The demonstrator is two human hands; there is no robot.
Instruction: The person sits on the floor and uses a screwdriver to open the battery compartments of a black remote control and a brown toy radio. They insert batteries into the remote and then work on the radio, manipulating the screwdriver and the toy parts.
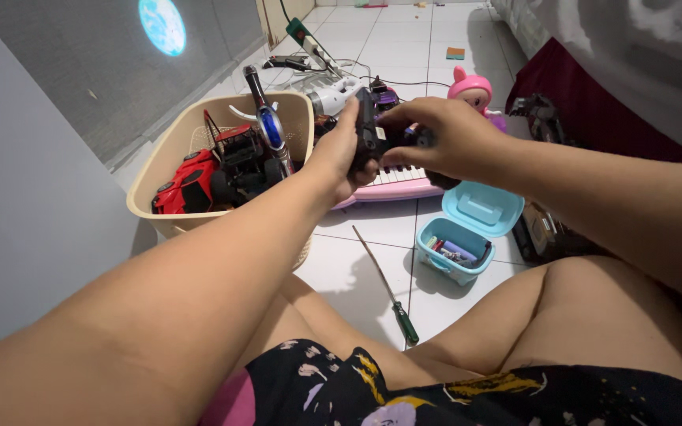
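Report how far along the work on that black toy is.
Done: the turquoise box stands open with small parts inside, and a green-handled screwdriver lies put down on the floor tiles. In hand: both the left hand and right hand grip a small black toy; its state is hidden. Left: red and black toy cars sit in the beige basket, untouched.

Tiled floor point(372, 268): beige basket point(169, 150) of toy cars at left; pink toy keyboard point(404, 185) behind; open teal box point(467, 233) centre-right; green-handled screwdriver point(392, 300) in front; pink doll point(471, 88), white power strip point(317, 49) toward the far edge.
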